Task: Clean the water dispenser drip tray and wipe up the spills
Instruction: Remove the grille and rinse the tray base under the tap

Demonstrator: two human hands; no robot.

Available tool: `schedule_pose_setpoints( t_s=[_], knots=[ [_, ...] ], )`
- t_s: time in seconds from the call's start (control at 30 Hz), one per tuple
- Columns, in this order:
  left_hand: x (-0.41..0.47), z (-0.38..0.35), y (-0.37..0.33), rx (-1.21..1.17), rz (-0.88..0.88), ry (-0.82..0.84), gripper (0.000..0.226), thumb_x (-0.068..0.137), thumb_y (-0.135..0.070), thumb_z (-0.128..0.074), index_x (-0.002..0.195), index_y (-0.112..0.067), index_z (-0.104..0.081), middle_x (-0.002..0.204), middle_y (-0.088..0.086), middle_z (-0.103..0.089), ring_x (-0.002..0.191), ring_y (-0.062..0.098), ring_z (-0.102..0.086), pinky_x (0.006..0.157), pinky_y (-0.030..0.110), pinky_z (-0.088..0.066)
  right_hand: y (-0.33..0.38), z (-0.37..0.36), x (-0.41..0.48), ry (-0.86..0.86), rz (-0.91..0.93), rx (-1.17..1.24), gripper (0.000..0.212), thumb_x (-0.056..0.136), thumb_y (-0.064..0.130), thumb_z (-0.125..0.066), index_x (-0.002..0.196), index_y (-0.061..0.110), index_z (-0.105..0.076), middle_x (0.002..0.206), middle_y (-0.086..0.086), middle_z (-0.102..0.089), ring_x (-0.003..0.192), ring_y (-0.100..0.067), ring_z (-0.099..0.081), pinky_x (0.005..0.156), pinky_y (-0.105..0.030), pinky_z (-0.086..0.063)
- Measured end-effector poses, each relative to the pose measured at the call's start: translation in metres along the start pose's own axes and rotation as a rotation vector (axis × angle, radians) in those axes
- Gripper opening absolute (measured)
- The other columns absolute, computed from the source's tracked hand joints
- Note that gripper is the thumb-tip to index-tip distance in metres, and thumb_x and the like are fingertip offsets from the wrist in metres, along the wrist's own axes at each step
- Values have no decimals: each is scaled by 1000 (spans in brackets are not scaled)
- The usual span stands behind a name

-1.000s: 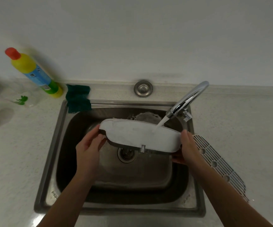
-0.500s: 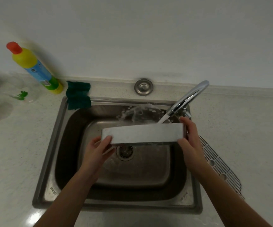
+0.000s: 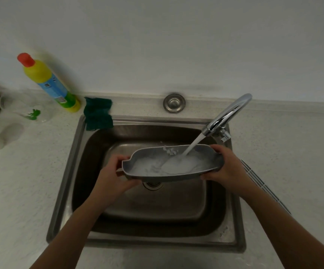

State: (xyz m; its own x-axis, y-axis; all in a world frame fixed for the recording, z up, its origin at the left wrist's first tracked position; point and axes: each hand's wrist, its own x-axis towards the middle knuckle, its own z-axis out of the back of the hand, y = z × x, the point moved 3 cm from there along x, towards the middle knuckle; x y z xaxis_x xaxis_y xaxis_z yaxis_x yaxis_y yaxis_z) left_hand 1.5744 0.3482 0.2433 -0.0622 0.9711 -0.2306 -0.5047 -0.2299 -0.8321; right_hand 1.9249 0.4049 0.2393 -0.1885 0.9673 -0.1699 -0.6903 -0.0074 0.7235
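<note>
Both hands are curled round the ends of one grey drip tray point(image 3: 157, 178), which is held open side up above the basin of the sink point(image 3: 73, 171), just over the drain point(image 3: 152, 184). The left hand point(image 3: 114, 175) grips the tray's left end, with the thumb laid along the near wall and the fingers wrapped round the far corner. The right hand point(image 3: 225, 167) grips the right end, with the fingers hooked over the rim and the thumb under the near edge. Neither hand is spread wide, and both are closed on the tray.

One chrome tap point(image 3: 229, 113) is swung over the basin, and a single stream of water point(image 3: 194, 146) is seen falling from it into the right half of the tray, where white, foaming water is gathered.

On the worktop point(image 3: 293, 142), one slotted grille point(image 3: 262, 183) is laid just right of the sink, partly hidden by the right forearm. One dark green cloth point(image 3: 98, 115) is draped over the sink's back left corner. One yellow bottle point(image 3: 48, 82) with a red cap and blue label is seen beside it, against the wall. One clear cup point(image 3: 27, 107) with a green print is set further left, and one round metal cap point(image 3: 174, 102) is fitted behind the sink.
</note>
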Motion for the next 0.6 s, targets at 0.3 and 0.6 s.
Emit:
schedule_pose_setpoints(
  t_s=[0.3,0.6],
  knots=[
    [16,-27,9,413,-122,210,120,65,-45,-94,160,-35,-21,157,0,-39,137,22,-48,108,48,-50,38,-1,-19,-172,195,-233,95,63,49,-87,144,25,-42,138,1,-42,120,-5,-37,97,-32,-42],
    [16,1,-24,601,-312,243,105,67,-55,-87,153,-32,-31,153,-3,-44,131,18,-54,107,42,-51,6,-22,-33,-91,38,-176,97,69,32,-92,146,33,-33,140,8,-41,119,-1,-37,95,-30,-45]
  ],
)
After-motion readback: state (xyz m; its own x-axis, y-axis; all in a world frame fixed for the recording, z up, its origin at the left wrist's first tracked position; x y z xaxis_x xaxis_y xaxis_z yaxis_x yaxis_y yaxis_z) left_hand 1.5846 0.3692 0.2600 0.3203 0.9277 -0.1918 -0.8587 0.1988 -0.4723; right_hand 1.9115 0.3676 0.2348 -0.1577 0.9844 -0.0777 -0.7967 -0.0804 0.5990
